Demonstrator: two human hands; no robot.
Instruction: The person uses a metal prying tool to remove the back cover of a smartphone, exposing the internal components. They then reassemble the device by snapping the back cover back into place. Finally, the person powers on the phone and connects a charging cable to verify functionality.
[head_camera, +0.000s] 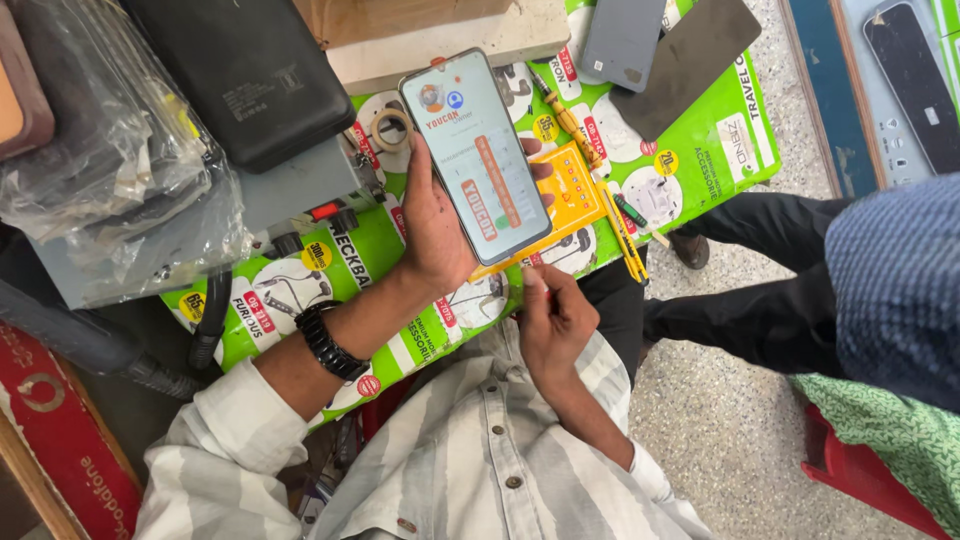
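My left hand, with a black bracelet on its wrist, holds a smartphone upright by its sides. The phone's screen is lit, white with red and orange panels. My right hand sits just below the phone's lower corner, its fingertips pinched together against the edge. I cannot tell whether something small is between them. Behind the phone lies a yellow card on a green printed sheet.
Yellow-handled screwdrivers, a tape roll, a black slab device, a grey phone back cover and plastic bags crowd the bench. Another person's black trousers and blue sleeve are at right.
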